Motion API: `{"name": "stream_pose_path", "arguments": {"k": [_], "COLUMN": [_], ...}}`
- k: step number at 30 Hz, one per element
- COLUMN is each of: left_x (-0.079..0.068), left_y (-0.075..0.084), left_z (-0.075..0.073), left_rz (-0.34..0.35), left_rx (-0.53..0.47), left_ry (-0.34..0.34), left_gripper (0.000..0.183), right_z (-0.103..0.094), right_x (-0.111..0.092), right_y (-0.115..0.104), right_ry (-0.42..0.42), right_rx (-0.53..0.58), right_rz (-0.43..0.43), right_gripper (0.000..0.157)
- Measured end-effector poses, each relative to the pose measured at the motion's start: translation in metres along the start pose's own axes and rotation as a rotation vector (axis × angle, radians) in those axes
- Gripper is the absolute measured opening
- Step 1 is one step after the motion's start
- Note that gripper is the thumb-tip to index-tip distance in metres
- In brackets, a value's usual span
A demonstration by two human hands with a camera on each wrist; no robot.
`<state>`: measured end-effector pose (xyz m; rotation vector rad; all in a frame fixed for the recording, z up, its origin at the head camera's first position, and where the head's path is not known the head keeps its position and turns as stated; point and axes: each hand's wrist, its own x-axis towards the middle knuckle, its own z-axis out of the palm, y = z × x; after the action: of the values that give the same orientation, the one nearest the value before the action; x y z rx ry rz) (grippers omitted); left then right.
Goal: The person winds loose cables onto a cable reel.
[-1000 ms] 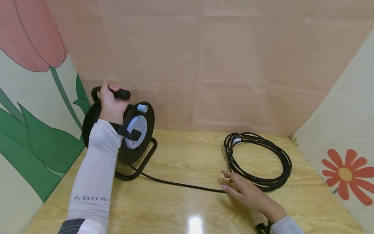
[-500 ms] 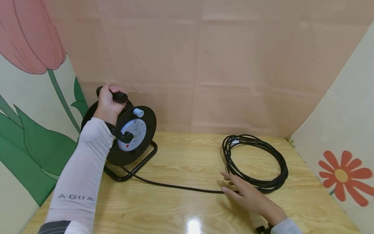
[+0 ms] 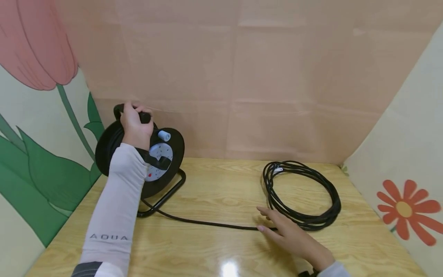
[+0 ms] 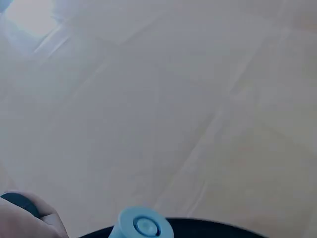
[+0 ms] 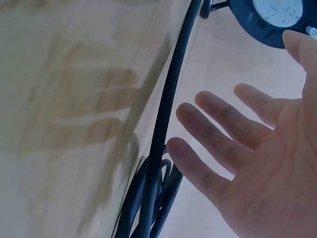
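Note:
A black cable reel with a pale blue socket face stands at the left on a tubular frame. My left hand grips the black handle at its top. Close to that hand, in the left wrist view, is the reel's light blue knob. From the reel a black cable runs right along the table to a loose coil. Beside the coil's near edge, over the cable, is my right hand. Its fingers are spread and hold nothing; the cable passes just beyond the fingertips.
The wood-grain table meets a brownish-pink sheet at its back edge. Walls with a painted tulip and a red flower flank it. A small white tag sits on the coil.
My left forearm swings left, then back right, while the hand stays on the handle. The reel turns slightly. My right hand shifts a little left and nearer; the coil lies as before.

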<state>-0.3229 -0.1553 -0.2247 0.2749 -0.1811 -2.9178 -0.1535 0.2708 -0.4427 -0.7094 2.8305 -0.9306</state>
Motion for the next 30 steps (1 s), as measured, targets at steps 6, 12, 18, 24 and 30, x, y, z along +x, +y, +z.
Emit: {"name": "stream_pose_path", "arguments": {"k": [6,12,18,24,30], "left_x": [0.0,0.001,0.002,0.003,0.003], "left_y": [0.003,0.005,0.005,0.007,0.011], "left_z": [0.0,0.003,0.003,0.001,0.0], "left_rz": [0.008,-0.018,-0.019,-0.029,-0.159], "left_rx": [0.061,0.093,0.12,0.179,0.237], "left_ry": [-0.011,-0.03,-0.06,-0.07,-0.067], "left_gripper": [0.013,0.012,0.013,0.013,0.015], "right_z": [-0.005,-0.007,-0.009,-0.009,-0.01], "right_x": [-0.001,-0.001,-0.002,-0.003,-0.005], "right_y": [0.003,0.002,0.001,0.002,0.003], "right_ry": [0.017,0.047,0.066,0.041,0.026], "right_rx": [-0.027,-0.059,-0.078,-0.044,-0.035], "right_rz": [-0.001,-0.039,-0.02,-0.004,0.005], "right_gripper": [0.059,0.056,0.056,0.058,0.059]}}
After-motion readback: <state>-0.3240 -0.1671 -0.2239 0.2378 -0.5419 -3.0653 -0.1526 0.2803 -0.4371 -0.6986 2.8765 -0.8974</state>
